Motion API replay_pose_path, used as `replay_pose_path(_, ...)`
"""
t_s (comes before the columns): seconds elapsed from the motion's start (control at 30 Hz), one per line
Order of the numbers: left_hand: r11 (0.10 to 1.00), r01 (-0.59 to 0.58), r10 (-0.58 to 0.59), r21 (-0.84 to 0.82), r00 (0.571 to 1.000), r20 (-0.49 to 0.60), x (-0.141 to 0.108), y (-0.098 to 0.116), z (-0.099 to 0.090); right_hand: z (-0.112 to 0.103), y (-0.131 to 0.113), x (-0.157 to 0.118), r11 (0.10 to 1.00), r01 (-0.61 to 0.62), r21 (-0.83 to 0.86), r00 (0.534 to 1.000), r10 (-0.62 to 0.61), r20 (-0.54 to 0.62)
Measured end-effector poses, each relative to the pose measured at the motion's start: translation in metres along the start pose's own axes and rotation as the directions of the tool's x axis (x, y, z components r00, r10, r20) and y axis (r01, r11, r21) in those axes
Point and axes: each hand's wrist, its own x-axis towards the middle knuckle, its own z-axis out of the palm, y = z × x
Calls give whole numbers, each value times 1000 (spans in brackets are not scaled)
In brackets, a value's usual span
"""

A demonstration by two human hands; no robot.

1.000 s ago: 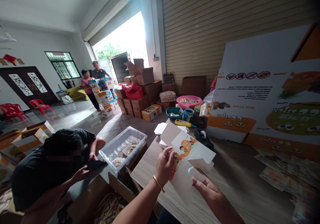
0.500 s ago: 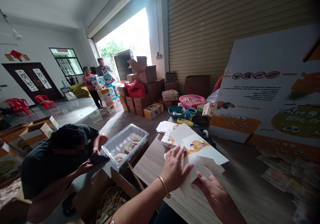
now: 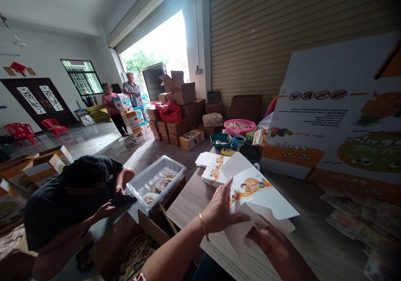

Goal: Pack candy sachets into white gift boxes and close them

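A white printed carton point(image 3: 255, 185), with orange fruit artwork and its flaps partly unfolded, is tilted above the near end of the table. My left hand point(image 3: 217, 210), with a gold bangle at the wrist, grips the carton's left side, its thumb along a white flap. At the carton's near end, my right hand point(image 3: 269, 239) pinches another flap; some of its fingers are hidden behind the card. Just behind lies a stack of flat printed cartons point(image 3: 214, 170) on the grey wood-grain table point(image 3: 184, 206).
A clear plastic tub point(image 3: 156, 181) of small packets stands left of the table, near a crouching person point(image 3: 72, 206) holding a dark object. An open cardboard box point(image 3: 147, 239) of packets is below. Large printed board point(image 3: 313, 126) leans right. Two people stand beside stacked boxes point(image 3: 134, 124).
The carton has shifted right and opened out more, showing more of its printed side. My right hand has moved slightly right and down. In the background, one standing person is more upright.
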Motion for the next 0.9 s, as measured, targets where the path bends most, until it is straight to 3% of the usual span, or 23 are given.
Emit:
replay_pose_path(0.1,999,20,-20,35,1000,0,-1,3,0,3,-2,-2,999,22,-39,999,-23,-34)
replay_pose_path(0.27,993,-64,37,97,966,256,-6,6,-7,-16,11,-2,982,74,-172,988,-96,-120)
replay_pose_path(0.33,992,-58,26,109,961,276,-7,4,-4,-18,17,-1,965,106,-238,981,-141,-135)
replay_pose_path(0.43,991,-55,31,123,982,188,-8,0,5,-4,21,0,925,179,-336,962,-235,-136)
replay_pose_path(0.57,989,-73,79,127,996,-45,-4,0,10,9,16,-1,851,215,-479,931,-327,-164)
replay_pose_path(0.67,989,-62,92,133,966,-240,1,-1,4,-5,11,-1,690,187,-699,841,-481,-250)
replay_pose_path(0.73,994,-46,75,100,949,-307,2,-2,3,-18,12,2,657,100,-747,793,-507,-340)
replay_pose_path(0.8,998,-41,54,50,953,-299,1,-4,6,-26,16,6,719,45,-694,831,-413,-374)
replay_pose_path(0.9,998,-58,60,16,971,-232,-4,-5,17,-26,20,13,813,60,-579,941,-239,-238)
